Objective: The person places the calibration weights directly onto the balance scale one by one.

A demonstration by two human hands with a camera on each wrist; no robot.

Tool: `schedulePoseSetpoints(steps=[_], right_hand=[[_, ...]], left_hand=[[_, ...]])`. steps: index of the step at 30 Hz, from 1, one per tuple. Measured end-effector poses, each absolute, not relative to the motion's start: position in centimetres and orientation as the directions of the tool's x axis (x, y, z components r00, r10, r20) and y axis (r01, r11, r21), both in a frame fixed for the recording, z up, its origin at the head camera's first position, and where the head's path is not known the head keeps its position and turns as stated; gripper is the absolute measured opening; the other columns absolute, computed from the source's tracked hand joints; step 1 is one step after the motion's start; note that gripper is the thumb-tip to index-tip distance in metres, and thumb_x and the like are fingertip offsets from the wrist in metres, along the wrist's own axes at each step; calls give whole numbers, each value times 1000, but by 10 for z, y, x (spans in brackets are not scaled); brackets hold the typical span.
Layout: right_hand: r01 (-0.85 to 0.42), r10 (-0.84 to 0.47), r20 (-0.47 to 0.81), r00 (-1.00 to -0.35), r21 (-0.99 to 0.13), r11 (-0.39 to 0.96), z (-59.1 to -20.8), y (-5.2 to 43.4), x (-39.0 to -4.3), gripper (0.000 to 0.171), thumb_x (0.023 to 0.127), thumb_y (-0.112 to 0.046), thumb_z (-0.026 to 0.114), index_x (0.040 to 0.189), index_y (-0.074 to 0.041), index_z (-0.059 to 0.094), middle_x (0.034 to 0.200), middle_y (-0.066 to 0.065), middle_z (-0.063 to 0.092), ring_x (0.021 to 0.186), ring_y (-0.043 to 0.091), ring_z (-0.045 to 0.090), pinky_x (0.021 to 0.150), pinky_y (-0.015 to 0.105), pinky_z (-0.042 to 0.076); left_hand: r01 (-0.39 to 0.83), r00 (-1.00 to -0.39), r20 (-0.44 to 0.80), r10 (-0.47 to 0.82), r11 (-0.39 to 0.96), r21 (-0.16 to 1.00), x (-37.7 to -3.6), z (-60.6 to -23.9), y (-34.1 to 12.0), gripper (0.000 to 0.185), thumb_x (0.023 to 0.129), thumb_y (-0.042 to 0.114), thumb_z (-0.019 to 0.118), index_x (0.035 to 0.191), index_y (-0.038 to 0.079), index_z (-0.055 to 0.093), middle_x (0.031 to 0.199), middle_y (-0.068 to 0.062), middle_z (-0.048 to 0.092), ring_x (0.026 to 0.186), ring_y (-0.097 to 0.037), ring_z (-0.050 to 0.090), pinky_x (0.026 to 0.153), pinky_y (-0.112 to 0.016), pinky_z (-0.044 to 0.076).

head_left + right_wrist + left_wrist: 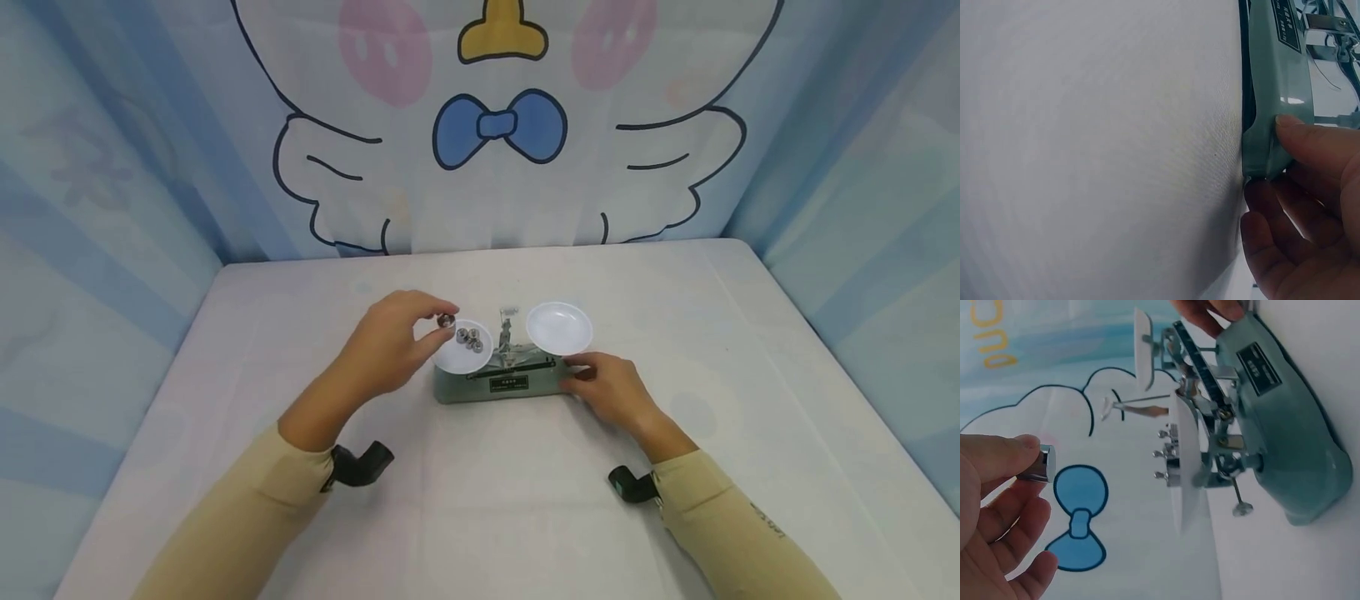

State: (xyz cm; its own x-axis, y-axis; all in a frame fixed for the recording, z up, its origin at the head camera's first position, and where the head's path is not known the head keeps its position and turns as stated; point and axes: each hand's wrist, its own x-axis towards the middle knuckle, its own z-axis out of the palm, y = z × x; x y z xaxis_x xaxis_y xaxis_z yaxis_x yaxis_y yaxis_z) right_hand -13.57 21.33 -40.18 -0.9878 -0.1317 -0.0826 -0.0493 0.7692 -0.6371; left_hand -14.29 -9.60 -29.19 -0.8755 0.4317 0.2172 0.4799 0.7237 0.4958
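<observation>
A green balance scale (465, 390) with a dark nameplate stands on the table. Its left white pan (452, 360) bears several small knobbed metal weights (470, 340) and hangs lower than the bare right pan (559, 328). Between thumb and index finger, my left hand (393, 342) pinches a shiny cylindrical metal weight (1041, 465), raised above the left pan's outer edge. My right hand (611, 392) grips the right end of the scale's base, thumb (1310, 144) on the front face and fingers around the end.
Behind the pans rises the scale's pointer post (506, 327). A white cloth (480, 517) covers the table. Printed curtains (498, 200) hang at the table's back and sides. Each wrist wears a black camera mount (362, 465).
</observation>
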Motion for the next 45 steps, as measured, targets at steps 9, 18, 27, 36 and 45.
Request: schedulePoseSetpoints(steps=[9,18,27,36,45], right_hand=[[-53,-135,-79,-988,-647,760,-403,214,-135,43,92,-18,71,129,2,63,118,21,68,110,36,65,91,51,51],[-60,-136,-70,-988,-641,765,-403,215,-136,42,92,-19,71,128,2,64,118,20,69,108,36,66,91,53,51],[-72,-144,-60,-988,-644,762,-401,216,-133,42,91,-18,71,127,3,65,115,20,70,106,35,67,89,52,52],[-86,-152,-46,-987,-652,754,-400,216,-134,41,91,-18,72,126,3,65,114,19,70,104,34,68,86,49,54],[-79,-150,-57,-987,-643,762,-402,217,-135,42,92,-19,70,127,3,65,113,19,71,105,34,68,87,49,53]], left_hand=[[515,-849,173,499,707,485,-160,-282,-47,29,97,20,68,126,13,70,123,-5,68,114,-23,58,94,-41,49],[578,-804,174,568,679,453,-174,-292,-12,28,97,22,68,124,12,71,113,-2,71,104,-19,60,88,-38,47],[578,-805,160,571,695,428,-180,-300,8,27,98,25,68,123,15,71,114,1,72,109,-19,61,93,-44,44],[562,-817,129,562,727,395,-184,-305,19,26,98,28,67,122,19,71,113,6,71,110,-16,60,93,-44,40],[571,-810,114,576,727,381,-186,-306,27,26,97,29,68,121,18,71,116,7,71,111,-15,60,99,-43,37]])
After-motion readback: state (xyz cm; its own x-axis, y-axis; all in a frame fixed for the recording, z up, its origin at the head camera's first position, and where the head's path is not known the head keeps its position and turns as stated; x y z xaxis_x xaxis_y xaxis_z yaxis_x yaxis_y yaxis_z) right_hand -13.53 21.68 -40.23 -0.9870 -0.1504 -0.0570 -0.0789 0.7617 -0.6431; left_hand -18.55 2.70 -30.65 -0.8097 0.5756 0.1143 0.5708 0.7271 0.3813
